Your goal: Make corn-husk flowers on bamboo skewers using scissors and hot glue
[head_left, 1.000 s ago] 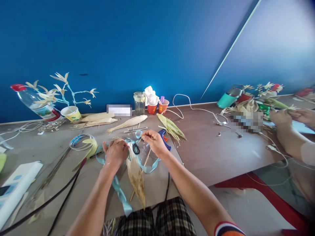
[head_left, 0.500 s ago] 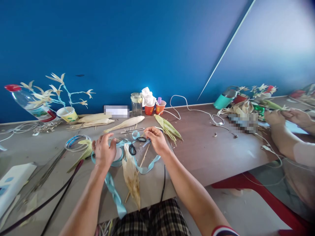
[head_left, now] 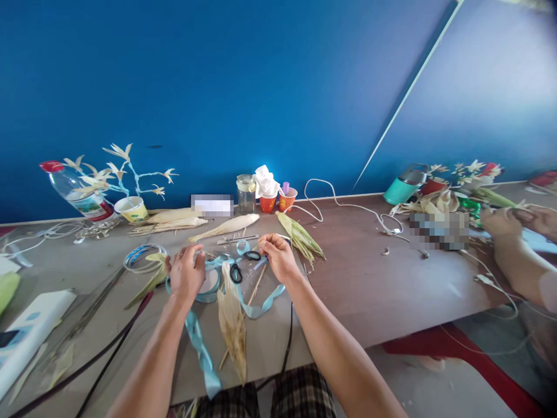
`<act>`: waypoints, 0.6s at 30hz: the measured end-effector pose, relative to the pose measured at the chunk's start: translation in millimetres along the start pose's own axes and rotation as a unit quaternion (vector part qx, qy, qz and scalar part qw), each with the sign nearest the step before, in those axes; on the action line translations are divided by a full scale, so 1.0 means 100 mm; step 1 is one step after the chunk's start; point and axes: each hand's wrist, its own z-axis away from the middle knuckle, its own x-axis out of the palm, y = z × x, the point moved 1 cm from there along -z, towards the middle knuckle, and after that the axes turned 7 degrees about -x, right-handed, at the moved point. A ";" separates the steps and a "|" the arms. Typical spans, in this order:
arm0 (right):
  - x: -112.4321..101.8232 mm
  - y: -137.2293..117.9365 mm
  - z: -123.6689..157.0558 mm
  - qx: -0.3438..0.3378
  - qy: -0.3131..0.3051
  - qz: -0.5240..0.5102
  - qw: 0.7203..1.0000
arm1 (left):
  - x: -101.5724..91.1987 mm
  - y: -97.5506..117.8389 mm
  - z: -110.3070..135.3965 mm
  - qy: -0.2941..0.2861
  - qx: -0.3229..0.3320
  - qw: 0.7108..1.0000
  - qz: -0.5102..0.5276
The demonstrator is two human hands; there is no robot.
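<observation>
My left hand [head_left: 187, 271] hovers over the left side of a roll of light blue ribbon [head_left: 209, 288], fingers bent and thumb a little apart; I make out nothing in it. To the right, my right hand [head_left: 278, 254] pinches thumb and fingertips together on something too small to name, just beside black-handled scissors [head_left: 236, 273]. Loose blue ribbon [head_left: 261, 309] curls between my forearms, and a twisted strip hangs past the table edge. A dried corn husk [head_left: 232, 325] lies in front of the scissors, across a thin stick.
Behind my hands lie pale husks [head_left: 230, 225] and a green husk bundle [head_left: 300, 238]. A glass jar [head_left: 246, 197], red paper cups [head_left: 268, 203] and a cup of husk flowers [head_left: 131, 210] line the wall. White power strip [head_left: 39, 331] at left. Another person's hands [head_left: 507, 220] work at right.
The view has shifted slightly left and up, so things appear a little lower and farther right. My left thumb and fingers look closer together; the right hand keeps its pinch.
</observation>
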 end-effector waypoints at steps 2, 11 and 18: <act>0.00 0.00 0.00 -0.004 -0.002 0.004 1.000 | 0.01 0.00 0.01 -0.001 0.002 1.000 -0.001; -0.04 0.02 -0.02 -0.015 -0.003 -0.012 1.000 | 0.06 0.11 0.08 -0.008 0.031 0.998 0.055; -0.04 0.02 -0.03 -0.009 0.004 -0.002 1.000 | 0.05 0.14 0.09 -0.023 0.064 0.996 0.065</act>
